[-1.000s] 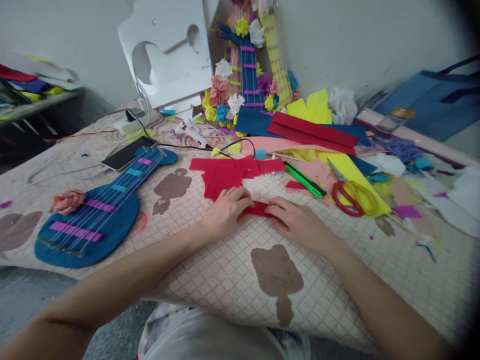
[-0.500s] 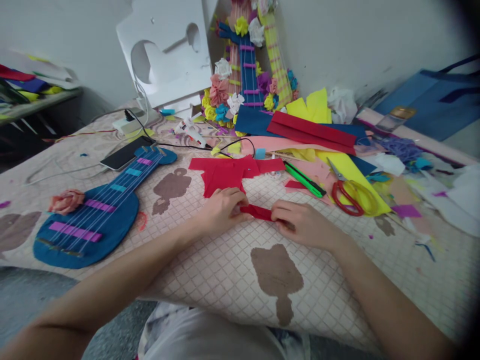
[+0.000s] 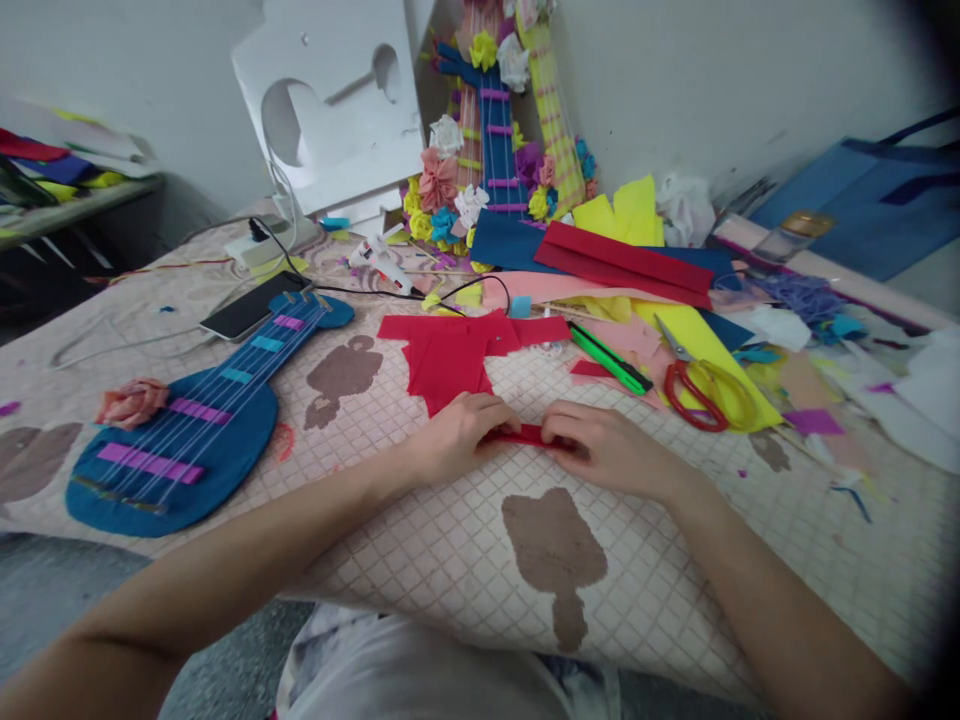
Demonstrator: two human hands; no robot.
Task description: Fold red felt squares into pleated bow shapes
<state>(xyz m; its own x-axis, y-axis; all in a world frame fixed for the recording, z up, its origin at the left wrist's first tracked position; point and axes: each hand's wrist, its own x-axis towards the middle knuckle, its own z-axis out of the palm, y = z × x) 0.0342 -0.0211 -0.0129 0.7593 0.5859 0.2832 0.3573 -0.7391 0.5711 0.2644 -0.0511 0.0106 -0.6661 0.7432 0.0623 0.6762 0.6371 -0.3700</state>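
Observation:
A narrow folded strip of red paper (image 3: 531, 434) runs between my two hands, low over the patterned tablecloth. My left hand (image 3: 466, 432) pinches its left end, and my right hand (image 3: 592, 442) pinches the right end; the fingers hide both ends. Just beyond my left hand lies a loose pile of red paper pieces (image 3: 450, 358). A green utility knife (image 3: 609, 358) and red-and-yellow-handled scissors (image 3: 701, 390) rest past my right hand.
At left lies a blue paper guitar (image 3: 187, 440) with a pink flower, beside a phone (image 3: 251, 308). A glue gun (image 3: 384, 265) and its cord sit farther back. Coloured paper sheets (image 3: 630, 262) are heaped at the back right. Decorated guitars (image 3: 499, 140) lean on the wall.
My left hand has shifted slightly right and down, closer to my right hand, so less of the red strip shows between them. My right hand has hardly moved.

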